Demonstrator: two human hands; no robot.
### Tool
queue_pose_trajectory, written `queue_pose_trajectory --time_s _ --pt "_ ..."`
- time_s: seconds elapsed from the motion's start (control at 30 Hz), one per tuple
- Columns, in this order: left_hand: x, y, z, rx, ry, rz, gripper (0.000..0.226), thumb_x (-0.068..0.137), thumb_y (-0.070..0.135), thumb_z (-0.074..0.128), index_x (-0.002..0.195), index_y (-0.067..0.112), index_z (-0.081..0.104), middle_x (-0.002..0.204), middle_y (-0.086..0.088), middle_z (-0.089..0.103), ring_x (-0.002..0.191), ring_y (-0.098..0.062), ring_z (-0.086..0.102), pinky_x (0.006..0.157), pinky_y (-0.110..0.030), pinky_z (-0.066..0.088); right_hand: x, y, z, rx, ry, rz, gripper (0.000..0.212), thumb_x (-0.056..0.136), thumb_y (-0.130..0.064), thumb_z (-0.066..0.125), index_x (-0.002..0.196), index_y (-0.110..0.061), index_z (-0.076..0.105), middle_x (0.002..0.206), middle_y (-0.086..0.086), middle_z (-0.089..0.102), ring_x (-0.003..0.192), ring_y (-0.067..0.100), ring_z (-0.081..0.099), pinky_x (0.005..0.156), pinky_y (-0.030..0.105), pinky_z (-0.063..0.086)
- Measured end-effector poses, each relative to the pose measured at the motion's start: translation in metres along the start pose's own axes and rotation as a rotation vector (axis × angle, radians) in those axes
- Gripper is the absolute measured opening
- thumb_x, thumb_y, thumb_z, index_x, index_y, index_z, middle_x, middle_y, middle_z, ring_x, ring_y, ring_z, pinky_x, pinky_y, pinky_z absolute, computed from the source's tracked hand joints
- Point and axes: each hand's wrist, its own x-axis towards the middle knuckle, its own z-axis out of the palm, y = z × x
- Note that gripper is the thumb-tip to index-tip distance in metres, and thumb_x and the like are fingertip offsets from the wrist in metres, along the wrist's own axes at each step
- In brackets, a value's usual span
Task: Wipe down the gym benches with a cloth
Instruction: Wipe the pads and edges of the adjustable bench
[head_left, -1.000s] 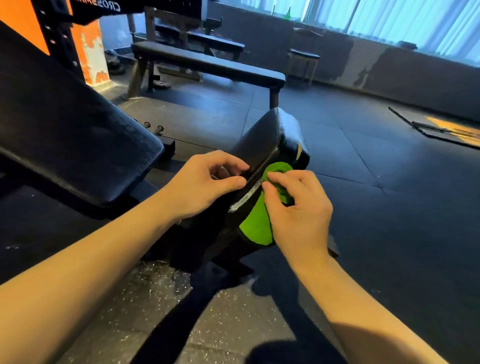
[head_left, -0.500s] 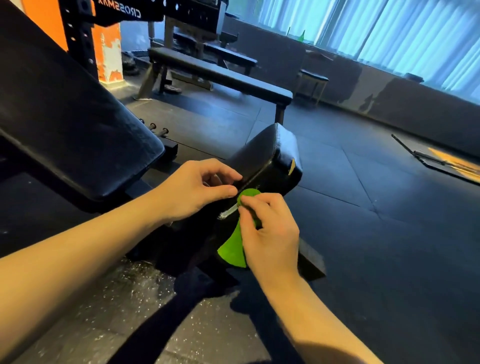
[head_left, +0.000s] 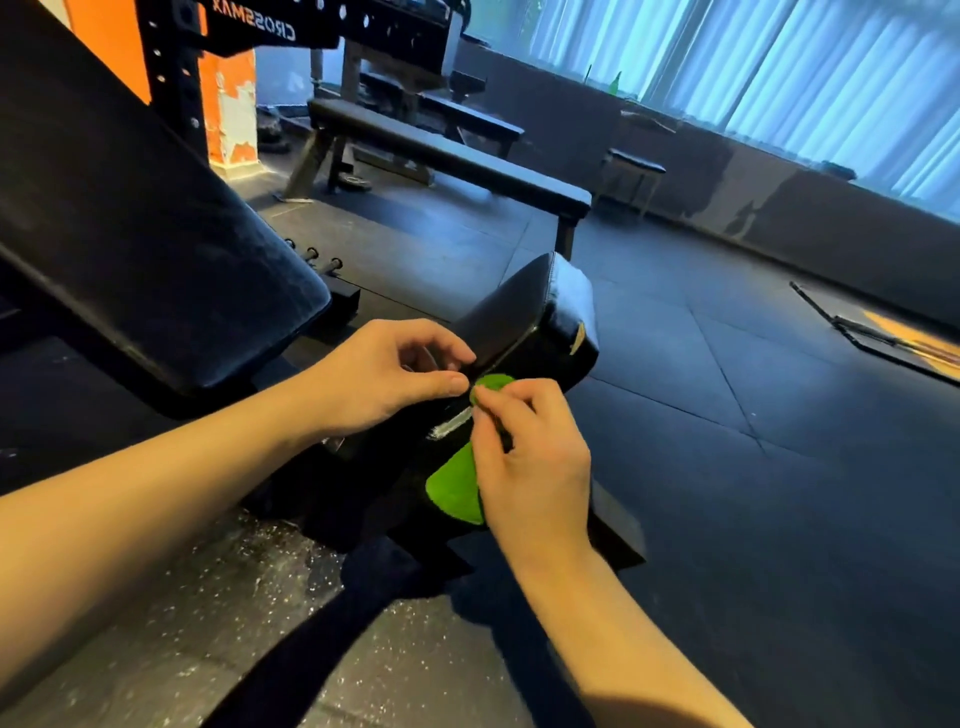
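A black padded seat pad (head_left: 524, 317) of an incline bench rises in front of me, with its large back pad (head_left: 130, 249) to the left. My right hand (head_left: 530, 457) grips a bright green cloth (head_left: 457, 493) and presses its top against the seat pad's near side edge, beside a pale scuffed strip. My left hand (head_left: 384, 379) grips the seat pad's edge just left of the cloth, thumb along the side, fingers curled over the top. Most of the cloth is hidden under my right hand.
A long flat black bench (head_left: 452, 161) stands behind, with a second bench (head_left: 441, 106) and a black rack (head_left: 291, 26) beyond. A small stool (head_left: 636, 166) sits by the far wall. Rubber floor tiles (head_left: 753, 467) spread to the right; a flat mat (head_left: 904, 338) lies far right.
My right hand slid the cloth down and toward me along the seat pad's side edge, away from its far corner. My left hand kept its hold on the pad.
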Motion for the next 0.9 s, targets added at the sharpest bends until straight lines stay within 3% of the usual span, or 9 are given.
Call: queue_pose_trajectory --time_s 0.1,0.2,0.27,0.37,0.43,0.5,0.6,0.73,0.9 --pt "0.002 0.0 -0.001 0.011 0.006 -0.007 0.022 0.084 0.022 0.082 0.104 0.029 0.076 0.092 0.005 0.072 0.077 -0.01 0.061 0.072 -0.02 0.05 0.029 0.005 -0.023 0.018 0.172 0.057 0.015 0.087 -0.004 0.076 0.1 -0.01 0.078 0.095 -0.006 0.061 0.087 -0.002 0.053 0.084 0.002 0.038" --pt "0.002 -0.003 0.001 0.0 0.015 -0.027 0.022 0.084 0.025 0.082 0.104 0.03 0.076 0.093 -0.001 0.072 0.074 -0.013 0.06 0.072 -0.028 0.051 0.045 0.01 -0.034 -0.009 0.213 0.11 0.016 0.089 -0.009 0.074 0.105 -0.011 0.078 0.099 -0.001 0.064 0.09 -0.002 0.052 0.085 -0.002 0.033" --pt "0.001 -0.003 0.003 -0.031 0.016 -0.032 0.022 0.084 0.023 0.082 0.105 0.027 0.076 0.094 -0.004 0.073 0.074 -0.015 0.06 0.071 -0.032 0.053 0.03 0.008 -0.022 -0.014 0.145 0.073 0.015 0.09 -0.008 0.073 0.105 -0.009 0.078 0.1 0.001 0.065 0.089 -0.001 0.053 0.087 0.002 0.037" --pt "0.0 -0.001 0.004 -0.053 0.016 -0.041 0.023 0.084 0.018 0.081 0.106 0.023 0.076 0.089 -0.001 0.073 0.072 -0.014 0.059 0.069 -0.03 0.052 -0.008 0.002 0.005 -0.041 0.001 -0.009 0.013 0.091 -0.007 0.073 0.103 -0.007 0.077 0.1 0.002 0.065 0.089 0.012 0.061 0.08 0.026 0.052" --pt "-0.001 0.001 0.004 -0.037 0.017 -0.036 0.023 0.084 0.018 0.081 0.106 0.023 0.076 0.084 0.003 0.072 0.071 -0.011 0.059 0.069 -0.028 0.051 -0.02 0.002 0.012 -0.022 -0.064 -0.007 0.013 0.091 -0.008 0.072 0.104 -0.008 0.077 0.1 0.0 0.064 0.089 0.015 0.062 0.076 0.034 0.054" --pt "-0.001 0.002 0.004 -0.028 0.019 -0.041 0.022 0.085 0.017 0.081 0.105 0.023 0.075 0.08 0.004 0.07 0.069 -0.009 0.059 0.069 -0.027 0.051 -0.013 0.002 0.005 0.015 -0.061 0.021 0.013 0.091 -0.007 0.073 0.102 -0.011 0.078 0.098 -0.005 0.062 0.088 0.008 0.06 0.078 0.027 0.053" --pt "-0.001 0.004 0.003 -0.021 0.018 -0.039 0.022 0.085 0.018 0.081 0.106 0.024 0.076 0.08 0.007 0.071 0.069 -0.008 0.059 0.068 -0.024 0.05 0.02 0.001 -0.015 0.065 0.13 0.042 0.016 0.089 -0.003 0.073 0.103 -0.009 0.077 0.1 -0.008 0.057 0.09 0.001 0.054 0.086 0.007 0.042" --pt "-0.003 0.004 0.004 -0.043 0.022 -0.053 0.022 0.086 0.019 0.081 0.107 0.022 0.076 0.083 0.005 0.072 0.072 -0.013 0.06 0.068 -0.026 0.052 0.036 0.006 -0.017 0.053 0.154 0.049 0.025 0.094 -0.007 0.07 0.12 -0.008 0.073 0.11 -0.002 0.057 0.102 0.01 0.057 0.092 0.014 0.045" --pt "-0.003 0.001 0.004 -0.039 0.008 -0.036 0.022 0.085 0.015 0.081 0.106 0.02 0.075 0.078 0.011 0.07 0.067 -0.004 0.059 0.067 -0.02 0.049 -0.027 0.005 0.017 0.018 -0.039 -0.053 0.019 0.093 -0.007 0.072 0.111 -0.006 0.075 0.106 0.002 0.064 0.096 0.017 0.063 0.083 0.033 0.055"
